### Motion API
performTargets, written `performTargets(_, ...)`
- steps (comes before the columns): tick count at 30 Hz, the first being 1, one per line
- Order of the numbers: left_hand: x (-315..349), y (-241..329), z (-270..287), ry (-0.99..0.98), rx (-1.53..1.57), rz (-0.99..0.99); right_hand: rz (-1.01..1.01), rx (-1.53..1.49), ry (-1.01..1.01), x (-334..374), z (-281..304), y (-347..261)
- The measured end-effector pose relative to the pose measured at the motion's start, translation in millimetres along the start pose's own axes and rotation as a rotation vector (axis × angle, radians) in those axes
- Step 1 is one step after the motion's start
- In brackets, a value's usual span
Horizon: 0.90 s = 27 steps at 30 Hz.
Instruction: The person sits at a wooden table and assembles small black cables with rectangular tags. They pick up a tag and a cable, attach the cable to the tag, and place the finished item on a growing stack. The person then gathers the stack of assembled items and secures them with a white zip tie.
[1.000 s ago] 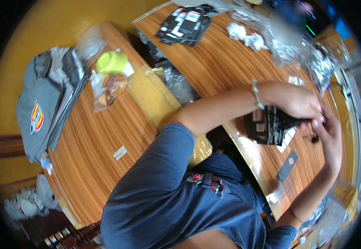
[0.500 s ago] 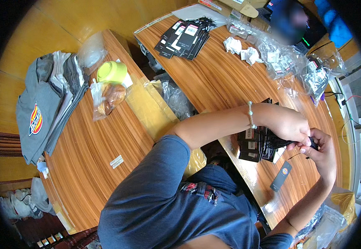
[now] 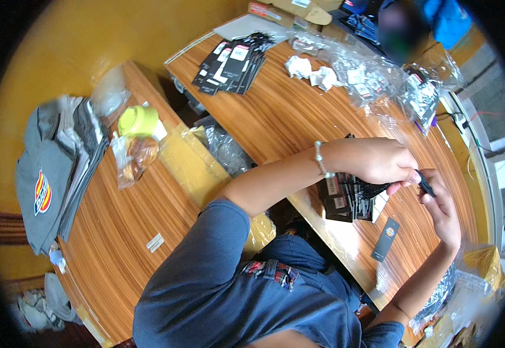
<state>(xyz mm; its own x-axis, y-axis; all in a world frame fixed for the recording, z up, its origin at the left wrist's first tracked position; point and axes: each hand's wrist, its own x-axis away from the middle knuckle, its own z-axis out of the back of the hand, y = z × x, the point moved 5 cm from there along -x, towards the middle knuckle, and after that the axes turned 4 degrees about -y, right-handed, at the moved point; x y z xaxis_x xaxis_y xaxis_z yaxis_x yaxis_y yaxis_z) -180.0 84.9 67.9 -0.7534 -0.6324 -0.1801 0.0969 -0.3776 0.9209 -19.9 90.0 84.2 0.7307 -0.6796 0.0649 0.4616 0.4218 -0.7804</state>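
Note:
Above the right-hand table, my left hand (image 3: 387,161) is closed, its fingers pinching black hang-tag cords. My right hand (image 3: 441,209) pinches the bunched black cords (image 3: 424,183) just to the right of it, fingers closed. Below my left wrist lies a stack of black hang tags (image 3: 339,203), their cords running up toward my left fingers. My left forearm hides part of the stack. One loose dark grey hang tag (image 3: 384,239) lies flat nearer me, apart from the stack and touched by neither hand.
More black hang tags (image 3: 232,62) lie fanned at the table's far left. Crumpled white paper (image 3: 298,67) and clear plastic bags (image 3: 362,75) line the far side. On the left table are folded grey garments (image 3: 55,174), a yellow-green cup (image 3: 138,120) and bagged bread (image 3: 139,155).
The whole view has shifted, so most things sit further left. Both hands still pinch the cords. A thin cord end that stuck out below my fingers no longer shows.

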Motion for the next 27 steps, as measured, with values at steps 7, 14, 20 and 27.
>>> performTargets(7, -1.6, -3.6, 6.3, 0.073, -0.063, -0.014, 0.031, 0.03, 0.223, -2.6, 13.7, -2.3)
performTargets(14, -1.1, -8.4, 5.5, 0.084, 0.076, 0.043, 0.112, -0.296, 0.095, -29.3, -28.4, -28.8)
performTargets(20, -4.3, -3.3, 0.7, 0.027, 0.054, 0.099, 0.097, -0.066, 0.126, -20.2, -19.6, -28.1)
performTargets(27, -1.4, -1.1, -2.1, 0.032, 0.057, 0.066, -0.12, 0.247, 0.101, -2.2, -4.1, -30.0)
